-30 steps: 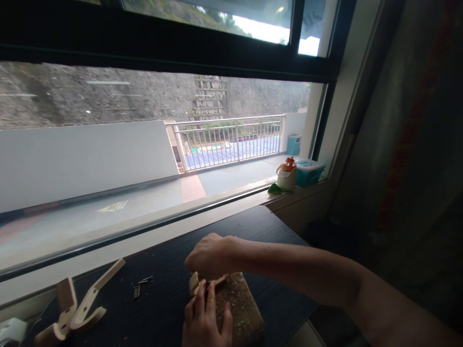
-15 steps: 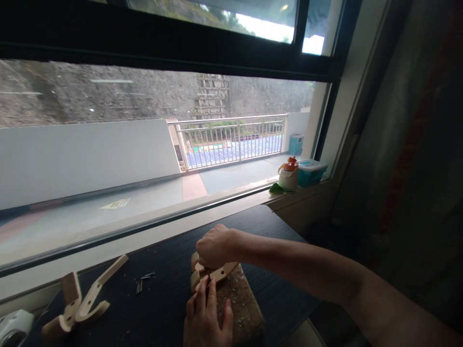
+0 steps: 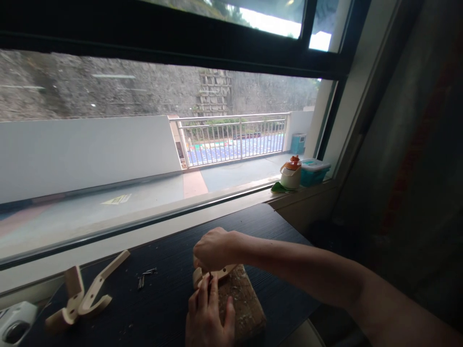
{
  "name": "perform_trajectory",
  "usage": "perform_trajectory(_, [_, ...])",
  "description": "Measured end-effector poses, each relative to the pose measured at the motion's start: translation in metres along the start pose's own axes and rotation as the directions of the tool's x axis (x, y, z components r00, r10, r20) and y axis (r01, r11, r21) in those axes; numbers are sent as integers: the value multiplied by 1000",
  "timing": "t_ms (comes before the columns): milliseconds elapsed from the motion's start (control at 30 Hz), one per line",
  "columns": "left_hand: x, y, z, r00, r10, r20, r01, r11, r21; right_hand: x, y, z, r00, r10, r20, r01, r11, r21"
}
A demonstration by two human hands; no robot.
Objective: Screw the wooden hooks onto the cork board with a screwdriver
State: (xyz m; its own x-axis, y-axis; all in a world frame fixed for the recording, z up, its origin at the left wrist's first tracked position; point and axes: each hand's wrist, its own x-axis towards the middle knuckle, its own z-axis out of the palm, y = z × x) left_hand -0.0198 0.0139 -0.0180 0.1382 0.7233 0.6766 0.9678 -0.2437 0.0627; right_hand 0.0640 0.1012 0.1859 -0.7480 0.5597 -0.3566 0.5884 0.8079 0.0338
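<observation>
A pale curved wooden hook piece [image 3: 227, 272] with dark holes lies on a worn wooden block [image 3: 246, 303]. My left hand [image 3: 210, 313] rests over the block, fingers stretched forward and thumb apart, its fingertips pressing on the hook piece. Above that piece my right hand [image 3: 217, 248] is closed in a fist. A short dark thin shaft shows between it and the left fingertips; whatever the fist holds is hidden. To the left, more wooden hook pieces [image 3: 92, 294] form a branching shape on the dark table [image 3: 162, 313].
Several loose screws [image 3: 144, 277] lie left of the block. A white device [image 3: 16, 323] sits at the lower left corner. On the sill stand an orange-topped bottle [image 3: 290, 174], a teal box [image 3: 314, 172] and a green item [image 3: 280, 188]. The window runs along the table's far edge.
The view has shifted slightly. My right fist has turned a little and sits lower, covering more of the hook piece. My left hand keeps its place on it.
</observation>
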Motion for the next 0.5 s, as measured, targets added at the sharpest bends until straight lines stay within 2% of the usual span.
perform_trajectory(167, [1,0,-3,1000,-12,24,12,1000,15,-3,1,-5,999,44,-5,-44,999,-14])
perform_trajectory(367, [1,0,-3,1000,-9,5,9,1000,-3,-8,-4,-9,998,-57,40,59,997,-40])
perform_trajectory(500, [1,0,-4,1000,2,11,-2,1000,-8,-7,-4,-4,996,-70,52,72,997,-30])
